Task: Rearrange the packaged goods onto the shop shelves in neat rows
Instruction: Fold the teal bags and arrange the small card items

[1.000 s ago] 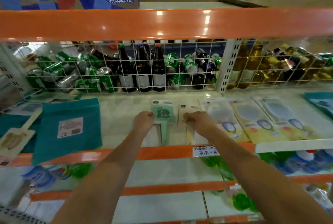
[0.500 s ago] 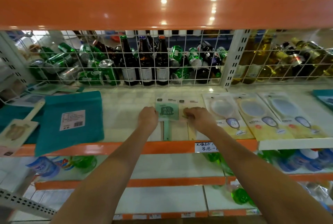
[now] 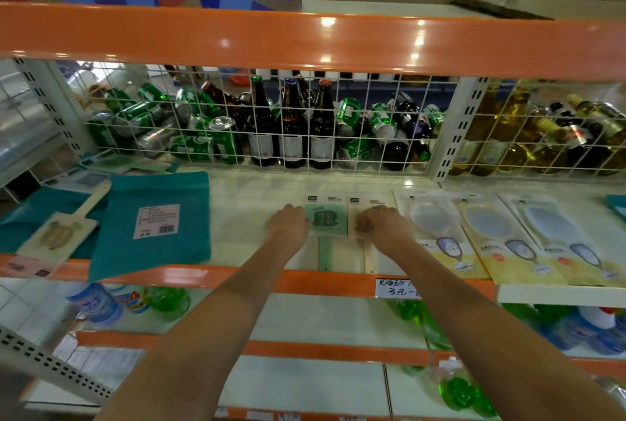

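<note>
mid frame | my left hand [image 3: 288, 229] and right hand [image 3: 384, 227] press curled fingers on green pack [image 3: 327, 219] and pale pack [image 3: 371, 205] | lining them up beside the yellow packs [image 3: 481, 251]

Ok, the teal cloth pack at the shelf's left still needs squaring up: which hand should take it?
Left, probably. The left hand rests at the green paddle pack's left edge, nearer the teal cloth pack, with bare shelf between. The right hand would have to cross over.

A green paddle-shaped packet [image 3: 326, 221] lies flat on the shelf [image 3: 250, 197], handle toward the front edge. A pale cream packet [image 3: 369, 207] lies just beside it, then three yellow-bottomed mirror packets [image 3: 501, 237] in a row.
</note>
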